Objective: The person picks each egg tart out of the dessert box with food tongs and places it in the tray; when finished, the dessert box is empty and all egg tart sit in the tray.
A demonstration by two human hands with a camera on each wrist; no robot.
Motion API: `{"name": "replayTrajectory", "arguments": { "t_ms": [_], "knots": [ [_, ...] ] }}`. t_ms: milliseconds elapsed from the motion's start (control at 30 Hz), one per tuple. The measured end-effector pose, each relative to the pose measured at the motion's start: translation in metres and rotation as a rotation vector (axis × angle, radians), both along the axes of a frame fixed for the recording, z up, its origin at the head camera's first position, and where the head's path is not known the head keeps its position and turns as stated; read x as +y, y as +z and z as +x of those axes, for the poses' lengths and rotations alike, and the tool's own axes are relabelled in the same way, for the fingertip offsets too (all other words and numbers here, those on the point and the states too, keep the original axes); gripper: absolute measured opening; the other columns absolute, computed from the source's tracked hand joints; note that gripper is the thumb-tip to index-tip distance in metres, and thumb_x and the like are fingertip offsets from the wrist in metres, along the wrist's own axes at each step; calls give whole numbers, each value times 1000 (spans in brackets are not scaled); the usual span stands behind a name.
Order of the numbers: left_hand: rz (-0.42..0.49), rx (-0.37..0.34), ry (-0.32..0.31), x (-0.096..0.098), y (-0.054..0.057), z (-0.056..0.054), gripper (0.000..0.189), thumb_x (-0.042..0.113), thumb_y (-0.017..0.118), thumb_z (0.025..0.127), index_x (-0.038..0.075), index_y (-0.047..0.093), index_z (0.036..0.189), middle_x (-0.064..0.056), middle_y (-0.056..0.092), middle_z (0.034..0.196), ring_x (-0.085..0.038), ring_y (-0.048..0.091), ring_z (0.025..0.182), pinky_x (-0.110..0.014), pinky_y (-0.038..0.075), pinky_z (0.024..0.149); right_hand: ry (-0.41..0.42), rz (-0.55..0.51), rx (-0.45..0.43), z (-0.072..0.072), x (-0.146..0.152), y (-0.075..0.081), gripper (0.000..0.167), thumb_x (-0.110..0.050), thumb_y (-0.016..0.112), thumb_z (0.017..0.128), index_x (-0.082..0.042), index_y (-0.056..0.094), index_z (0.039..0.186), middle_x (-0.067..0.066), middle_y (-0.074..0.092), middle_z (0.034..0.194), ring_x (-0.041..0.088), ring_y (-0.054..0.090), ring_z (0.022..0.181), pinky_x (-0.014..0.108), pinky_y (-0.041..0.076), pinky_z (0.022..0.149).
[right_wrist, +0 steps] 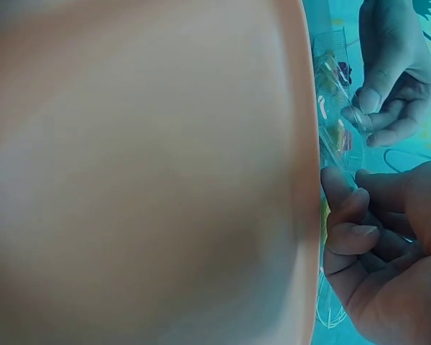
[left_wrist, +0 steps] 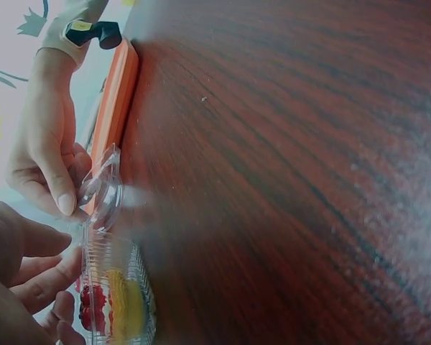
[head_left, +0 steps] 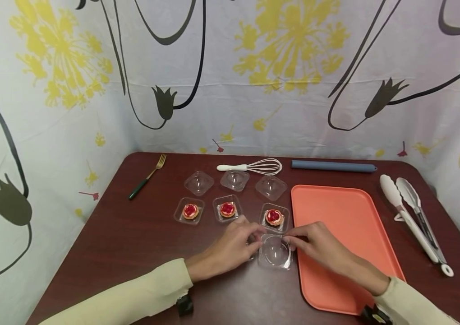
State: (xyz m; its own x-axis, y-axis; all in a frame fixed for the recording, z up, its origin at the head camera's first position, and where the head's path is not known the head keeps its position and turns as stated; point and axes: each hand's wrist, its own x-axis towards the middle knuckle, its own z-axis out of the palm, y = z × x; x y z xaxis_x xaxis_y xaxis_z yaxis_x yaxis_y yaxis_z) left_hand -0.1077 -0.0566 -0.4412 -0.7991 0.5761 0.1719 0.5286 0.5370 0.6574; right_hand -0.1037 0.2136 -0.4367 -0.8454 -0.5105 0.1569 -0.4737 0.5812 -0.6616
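Observation:
A clear plastic domed lid is held between both hands near the front of the table. My left hand pinches its back left edge with thumb and fingers. At the opposite back corner my right hand pinches the lid, the forearm crossing over the orange tray. Just behind the lid sits a clear square container with a red-topped tart. In the left wrist view, the tart shows through its container's ribbed side, close by the left fingers. Two more red-topped tarts sit in open clear containers to the left.
Three clear domed lids lie in a row behind the tarts. A whisk and a blue rod lie along the back. A fork is at left, the orange tray and tongs at right.

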Motion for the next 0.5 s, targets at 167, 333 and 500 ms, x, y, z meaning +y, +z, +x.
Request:
{"name": "replayTrajectory", "arguments": {
  "t_ms": [167, 333, 500],
  "knots": [
    [-37, 16, -1, 0, 1, -1, 25, 7, 84, 96, 6, 80, 121, 3, 81, 97, -8, 55, 89, -17, 47, 75, -3, 31, -38, -3, -1, 0, 26, -12, 76, 105, -22, 78, 81, -15, 65, 69, -2, 48, 62, 22, 43, 57],
    [-55, 30, -14, 0, 2, -1, 25, 6, 84, 96, 5, 80, 121, 4, 81, 98, -8, 56, 89, -17, 48, 75, -20, 45, -59, -3, -2, 0, 24, -13, 76, 105, -22, 79, 83, -15, 66, 70, -2, 51, 63, 22, 45, 58],
    [-66, 71, -24, -3, 3, 1, 26, 10, 83, 97, 6, 80, 123, 2, 81, 104, -9, 56, 94, -20, 49, 81, -45, 47, -47, -3, -1, 1, 16, -16, 77, 105, -21, 84, 91, -18, 70, 76, -2, 55, 68, 23, 48, 61]
  ]
}}
